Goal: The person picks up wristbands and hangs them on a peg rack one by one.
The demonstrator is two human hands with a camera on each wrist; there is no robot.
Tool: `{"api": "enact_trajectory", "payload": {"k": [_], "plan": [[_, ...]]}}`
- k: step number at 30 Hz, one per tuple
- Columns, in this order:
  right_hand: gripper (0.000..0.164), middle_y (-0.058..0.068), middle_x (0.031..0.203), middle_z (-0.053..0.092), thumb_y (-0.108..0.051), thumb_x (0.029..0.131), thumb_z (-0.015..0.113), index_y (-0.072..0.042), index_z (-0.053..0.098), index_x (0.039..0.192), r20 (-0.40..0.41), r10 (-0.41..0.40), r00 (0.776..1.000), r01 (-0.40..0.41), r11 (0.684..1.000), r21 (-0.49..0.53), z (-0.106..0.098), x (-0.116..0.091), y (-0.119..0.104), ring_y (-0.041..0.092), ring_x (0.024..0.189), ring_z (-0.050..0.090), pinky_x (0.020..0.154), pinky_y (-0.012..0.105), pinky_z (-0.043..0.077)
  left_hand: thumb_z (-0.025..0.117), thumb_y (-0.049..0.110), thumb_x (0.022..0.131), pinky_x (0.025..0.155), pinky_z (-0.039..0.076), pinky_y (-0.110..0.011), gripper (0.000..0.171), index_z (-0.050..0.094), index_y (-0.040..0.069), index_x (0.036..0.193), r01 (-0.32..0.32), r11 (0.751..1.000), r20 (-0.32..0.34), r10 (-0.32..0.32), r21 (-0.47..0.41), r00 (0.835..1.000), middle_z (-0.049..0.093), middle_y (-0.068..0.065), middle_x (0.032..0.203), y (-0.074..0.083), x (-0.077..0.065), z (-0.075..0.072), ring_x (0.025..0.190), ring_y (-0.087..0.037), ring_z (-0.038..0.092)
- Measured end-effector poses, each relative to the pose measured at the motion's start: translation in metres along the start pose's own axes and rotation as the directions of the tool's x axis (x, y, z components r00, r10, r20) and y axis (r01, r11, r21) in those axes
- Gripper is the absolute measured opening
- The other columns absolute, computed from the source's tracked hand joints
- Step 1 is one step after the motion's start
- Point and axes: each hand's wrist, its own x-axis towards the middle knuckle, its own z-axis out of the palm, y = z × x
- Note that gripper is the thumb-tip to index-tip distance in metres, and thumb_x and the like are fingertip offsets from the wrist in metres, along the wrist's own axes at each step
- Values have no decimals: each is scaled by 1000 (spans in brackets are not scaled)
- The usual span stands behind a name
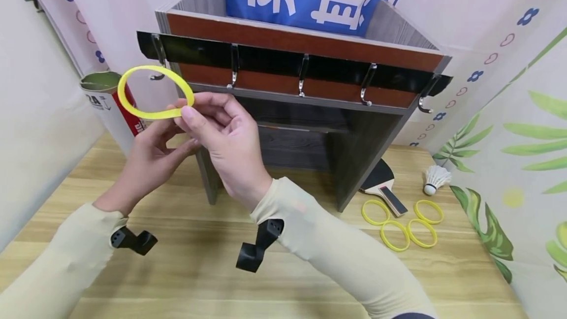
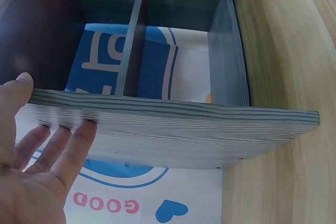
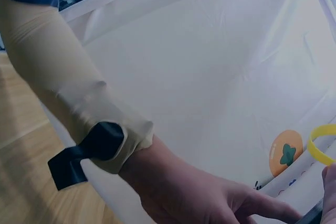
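In the head view my right hand [image 1: 235,146] pinches a thin yellow ring [image 1: 155,113] between thumb and fingertips. The ring is raised in front of the leftmost metal hook [image 1: 157,55], whose curved tip shows through its opening. My left hand [image 1: 148,161] is lower, partly hidden behind the right one. In the left wrist view its thumb [image 2: 18,88] lies at the front edge of the grey wooden shelf's side panel [image 2: 157,129], with its fingers [image 2: 73,148] against the outer face. In the right wrist view the ring shows at the right edge.
A black strip [image 1: 270,55] with several hooks runs across the shelf front. At left stands a white and red tube [image 1: 110,112]. On the table [image 1: 199,270] at right lie a table tennis bat [image 1: 381,183], a shuttlecock [image 1: 436,178] and several yellow rings [image 1: 394,247].
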Motion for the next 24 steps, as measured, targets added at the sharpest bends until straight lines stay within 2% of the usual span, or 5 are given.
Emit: {"api": "enact_trajectory", "payload": {"k": [7, 10, 14, 19, 24], "plan": [[27, 32, 124, 64, 6, 101, 60, 11, 55, 127, -66, 23, 998, -25, 999, -41, -3, 1, 11, 2, 89, 69, 87, 22, 62, 73, -15, 87, 102, 51, -8, 67, 59, 11, 148, 33, 999, -13, -33, -3, 999, 62, 8, 140, 2, 0, 1, 125, 0, 60], [27, 32, 124, 65, 5, 101, 61, 11, 56, 126, -76, 39, 996, -42, 998, -45, -4, 1, 15, 3, 90, 68, 83, 18, 60, 73, -14, 88, 100, 52, -8, 66, 59, 11, 148, 53, 999, -16, -53, -12, 998, 62, 10, 141, 1, -2, 0, 124, 0, 61], [26, 29, 122, 67, 4, 101, 63, 9, 58, 126, -73, 79, 994, -82, 996, -43, -4, -2, 17, 5, 92, 68, 89, 24, 63, 70, -16, 89, 88, 56, -7, 71, 55, 11, 152, 76, 996, -18, -77, -36, 997, 62, 16, 140, 0, -3, 0, 119, 0, 62], [28, 36, 129, 62, 3, 103, 59, 10, 55, 130, -18, 96, 995, -96, 995, -25, -6, -4, 16, 4, 91, 69, 100, 34, 61, 70, -19, 87, 88, 56, -7, 70, 55, 5, 151, 48, 999, -17, -48, -7, 999, 62, 21, 137, 0, 0, -2, 115, -2, 62], [33, 35, 133, 62, 1, 104, 57, 7, 51, 136, 34, 146, 989, -142, 985, -96, -13, -9, 12, 39, 115, 72, 103, 35, 60, 70, -16, 89, 89, 54, -6, 67, 54, 4, 151, 89, 996, -3, -89, -23, 996, 60, 15, 144, -2, 0, -3, 120, 2, 59]]}}
